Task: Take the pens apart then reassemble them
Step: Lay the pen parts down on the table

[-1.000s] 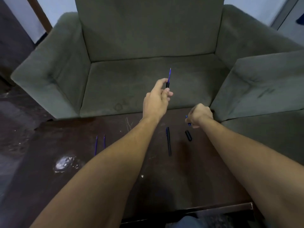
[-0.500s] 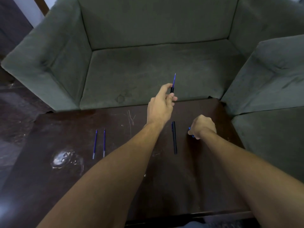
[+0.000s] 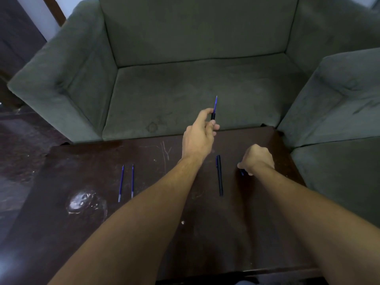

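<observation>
My left hand point(image 3: 199, 136) is raised over the far edge of the dark table point(image 3: 205, 233) and pinches a black pen body point(image 3: 213, 116) upright, with a blue refill point(image 3: 215, 103) sticking out of its top. My right hand point(image 3: 257, 159) is curled low over the table at the right and grips a small dark blue pen part point(image 3: 242, 172), mostly hidden in the fist. A whole black pen point(image 3: 219, 175) lies between the two hands. Two loose blue refills point(image 3: 126, 183) lie side by side at the left.
A grey-green armchair point(image 3: 185, 89) stands right behind the table, and a second grey-green seat point(image 3: 339, 99) at the right. A shiny wet smear point(image 3: 85, 202) marks the table at the left. The table's near edge runs along the bottom.
My right hand has come down onto the table beside the black pen, and the short black piece that lay there is no longer visible. My left hand still holds its pen upright.
</observation>
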